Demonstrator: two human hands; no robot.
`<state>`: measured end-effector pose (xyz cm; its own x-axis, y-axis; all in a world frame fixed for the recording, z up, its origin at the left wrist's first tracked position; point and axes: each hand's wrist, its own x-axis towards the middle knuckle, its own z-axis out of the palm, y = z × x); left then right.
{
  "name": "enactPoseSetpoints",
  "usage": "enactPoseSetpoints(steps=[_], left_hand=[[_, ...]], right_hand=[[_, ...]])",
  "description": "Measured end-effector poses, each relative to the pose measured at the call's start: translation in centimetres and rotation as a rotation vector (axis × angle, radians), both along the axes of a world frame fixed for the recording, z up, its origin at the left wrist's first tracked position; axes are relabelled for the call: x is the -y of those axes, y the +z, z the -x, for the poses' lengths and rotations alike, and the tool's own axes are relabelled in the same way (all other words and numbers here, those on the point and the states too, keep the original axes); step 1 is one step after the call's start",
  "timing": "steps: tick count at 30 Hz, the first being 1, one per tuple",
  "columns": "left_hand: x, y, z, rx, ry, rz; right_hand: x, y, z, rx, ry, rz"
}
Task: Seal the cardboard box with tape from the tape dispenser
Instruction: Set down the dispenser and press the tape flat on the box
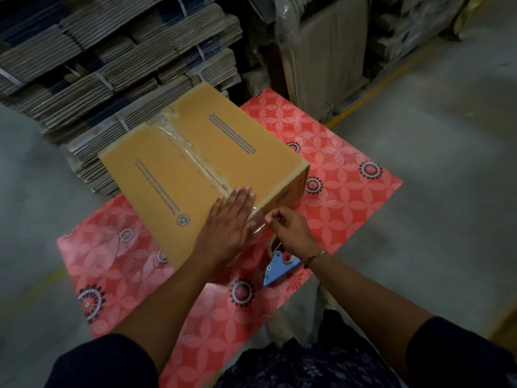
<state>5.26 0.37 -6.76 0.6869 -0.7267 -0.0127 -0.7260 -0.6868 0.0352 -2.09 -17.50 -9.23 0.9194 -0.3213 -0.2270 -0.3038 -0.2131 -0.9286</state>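
The left hand (228, 217) lies flat and open, fingers together, pressing down on the near end of the cardboard box (195, 169) just where the centre seam meets the edge. The right hand (288, 228) is pinched closed on a strip of clear tape (258, 224), thumb and forefinger holding the loose end just off the box's near corner. A run of tape already covers the seam between the two top flaps, shiny along its length. The box sits closed on a tabletop (349, 163) covered in a red flowered cloth. The tape dispenser (277, 266), blue-handled, lies on the cloth just beneath the right wrist, touching neither hand as far as can be seen.

The step in hand seems to be finishing the tape's end. To do it well, the flat palm should hold the seam end firm while the pinched strip is pulled taut, folded down over the edge onto the box's side, and smoothed without wrinkles.

Behind the tabletop stand stacks of flattened cartons (112, 65) on a grey floor.
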Motion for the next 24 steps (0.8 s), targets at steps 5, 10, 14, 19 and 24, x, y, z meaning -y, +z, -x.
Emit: enactPoseSetpoints(steps=[5, 10, 14, 19, 24], left_hand=[[-0.1, 0.2, -0.2, -0.006, -0.015, -0.023], [-0.3, 0.5, -0.4, -0.054, -0.034, 0.017], [0.1, 0.4, -0.4, -0.06, 0.028, 0.056], [0.3, 0.0, -0.4, -0.045, 0.043, 0.089], [0.2, -0.2, -0.5, -0.02, 0.025, 0.079]], right_hand=[[-0.6, -0.8, 0.0, 0.034, -0.025, 0.052], [-1.0, -1.3, -0.3, 0.054, -0.049, 0.119], [-1.1, -1.5, -0.4, 0.066, -0.06, 0.149], [-1.4, -1.9, -0.8, 0.041, -0.086, 0.167], [-1.3, -2.1, -1.1, 0.039, -0.071, 0.221]])
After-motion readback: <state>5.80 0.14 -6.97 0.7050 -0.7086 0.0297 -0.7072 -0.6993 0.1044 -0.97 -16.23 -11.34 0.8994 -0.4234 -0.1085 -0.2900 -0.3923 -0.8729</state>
